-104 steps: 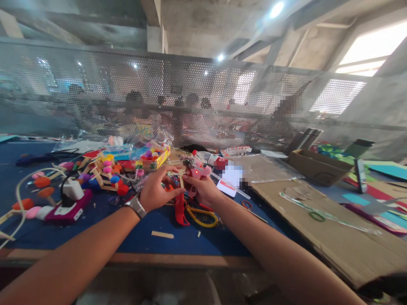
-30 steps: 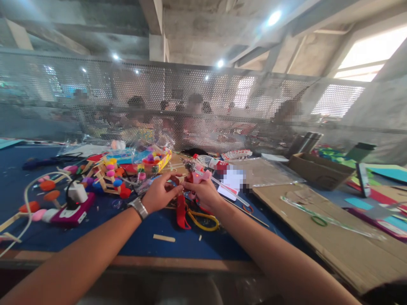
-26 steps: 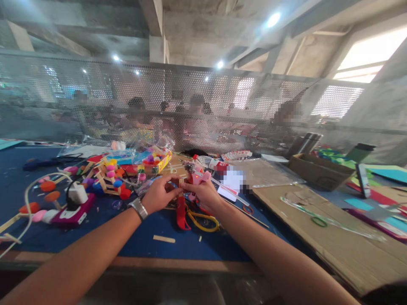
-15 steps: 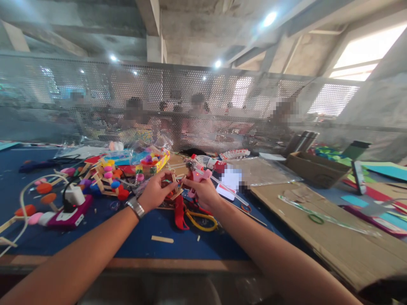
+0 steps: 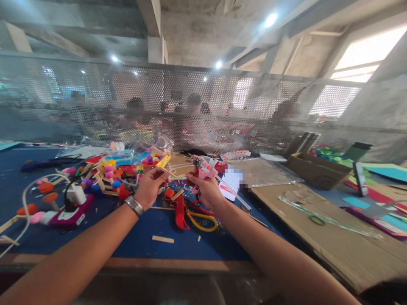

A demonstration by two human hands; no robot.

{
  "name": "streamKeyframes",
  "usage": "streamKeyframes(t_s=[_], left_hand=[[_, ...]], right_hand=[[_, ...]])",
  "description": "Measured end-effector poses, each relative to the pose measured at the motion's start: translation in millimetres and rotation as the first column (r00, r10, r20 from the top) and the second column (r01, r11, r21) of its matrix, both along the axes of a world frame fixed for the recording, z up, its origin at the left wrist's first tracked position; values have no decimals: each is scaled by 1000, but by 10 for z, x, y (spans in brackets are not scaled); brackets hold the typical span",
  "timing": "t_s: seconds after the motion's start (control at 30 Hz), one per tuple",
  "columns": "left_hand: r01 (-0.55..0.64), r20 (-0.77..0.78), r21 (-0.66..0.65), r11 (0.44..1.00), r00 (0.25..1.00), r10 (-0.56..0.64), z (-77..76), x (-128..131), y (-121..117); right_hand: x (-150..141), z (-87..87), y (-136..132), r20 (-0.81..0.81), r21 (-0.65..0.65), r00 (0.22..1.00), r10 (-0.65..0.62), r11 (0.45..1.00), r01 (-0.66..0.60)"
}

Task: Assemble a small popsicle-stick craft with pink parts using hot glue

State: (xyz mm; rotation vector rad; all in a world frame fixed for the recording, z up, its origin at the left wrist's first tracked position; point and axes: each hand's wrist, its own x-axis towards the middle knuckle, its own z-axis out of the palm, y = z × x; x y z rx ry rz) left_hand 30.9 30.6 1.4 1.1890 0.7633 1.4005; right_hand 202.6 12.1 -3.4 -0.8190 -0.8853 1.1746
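Observation:
My right hand (image 5: 207, 191) is wrapped round a pink hot glue gun (image 5: 208, 170), its small red light showing and a clear glue stick running out behind. My left hand (image 5: 149, 189), with a metal watch on the wrist, pinches a small wooden craft stick (image 5: 168, 172); its fingers partly hide the piece. The two hands are apart, the gun's nozzle end pointing away from me. Below and between them lie a red-handled tool (image 5: 180, 215) and a yellow loop (image 5: 202, 222) on the blue tabletop (image 5: 127, 243).
Coloured pompoms on wooden sticks (image 5: 108, 174) crowd the left, beside a purple power strip (image 5: 71, 213) with a white plug. A loose craft stick (image 5: 163, 239) lies near the front edge. On the right are flat cardboard (image 5: 305, 203) and a cardboard box (image 5: 318, 169). A mesh screen (image 5: 178, 110) stands behind.
My hands have moved apart. The left went left with the wooden piece, while the right shifted slightly right with the glue gun, uncovering the clutter between them.

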Motion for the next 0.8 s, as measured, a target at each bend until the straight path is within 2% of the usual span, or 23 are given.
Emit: streamKeyframes(t_s=[0.37,0.8], left_hand=[[29,179,-70,997,984,-16,26,7,10],[33,198,-95,995,980,-13,39,7,-13]], right_hand=[[18,-16,9,51,-6,998,-22,1000,22],[-4,-13,4,67,21,997,-26,999,24]])
